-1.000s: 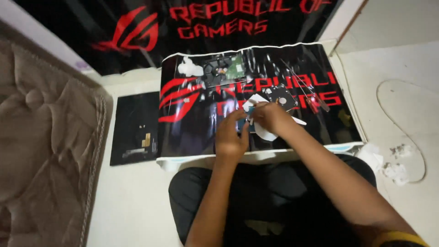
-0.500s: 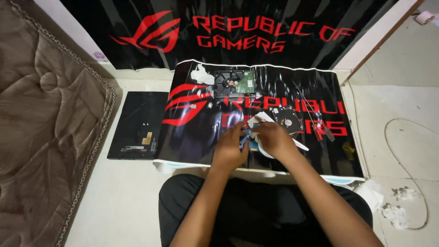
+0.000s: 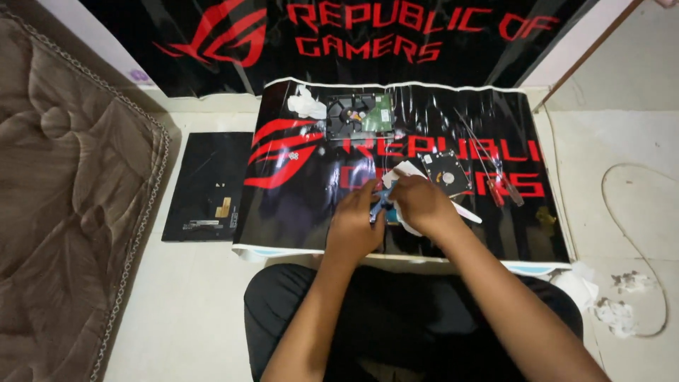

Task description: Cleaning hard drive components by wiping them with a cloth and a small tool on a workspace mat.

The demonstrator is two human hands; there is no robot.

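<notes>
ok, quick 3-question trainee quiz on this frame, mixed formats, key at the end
1. True or false: both hands meet over the black and red mat, at a small blue tool.
2. Multiple choice: where does the larger drive with the green circuit board lie? A) at the far edge of the mat B) on the brown blanket C) in the person's lap
3. Short answer: which tools lie right of the small drive?

Key
1. True: left hand and right hand close together on it.
2. A
3. Two red-handled screwdrivers.
</notes>
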